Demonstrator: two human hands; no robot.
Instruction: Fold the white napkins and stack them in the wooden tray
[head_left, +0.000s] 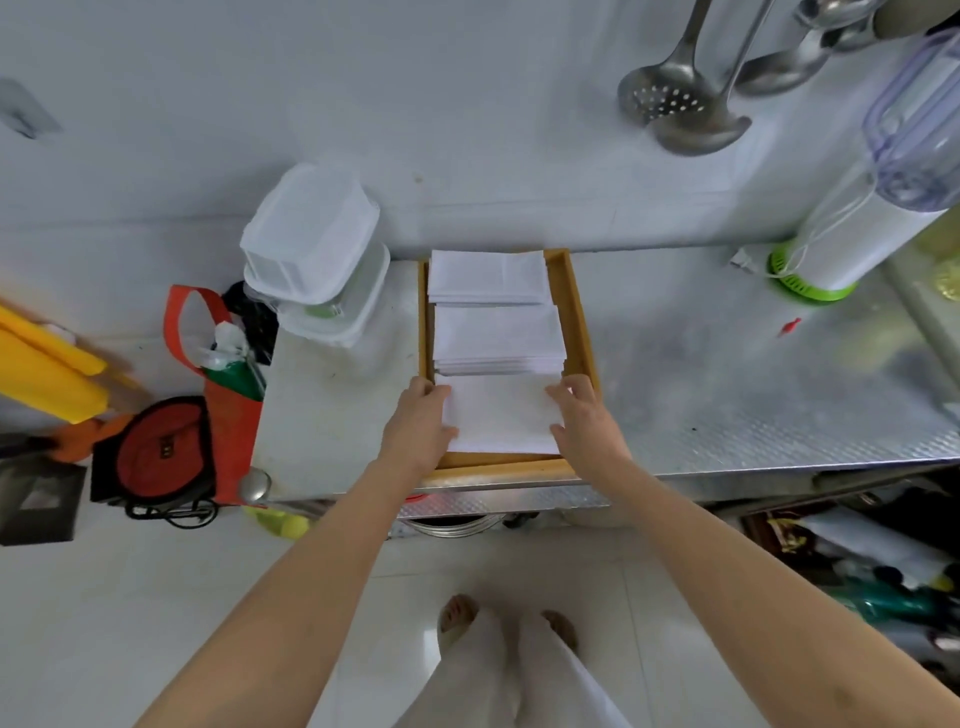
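Napkins lie in a wooden tray (574, 312) that stands on a metal counter (727, 395), with its far end against the white wall. Inside the tray there are three white groups in a row. The far stack (488, 276) is at the wall end, the middle stack (498, 340) is just behind the hands, and the near napkin (503, 415) is at the front end of the tray, close to the counter edge.

The left hand (418, 423) holds the left edge of the near napkin, with the thumb on top and the fingers curled around the side. The right hand (584, 415) holds the right edge in the same way, pinching it between thumb and fingers. Both hands are inside the tray walls, and the napkin lies flat between them. I cannot tell if it is one folded napkin or several.

Left of the tray stand stacked plastic boxes (314, 249), touching the wall. A blender (872, 208) with a green base stands far to the right. Ladles (685, 98) hang on the wall above. An orange bag (218, 374) hangs beside the left end of the counter.
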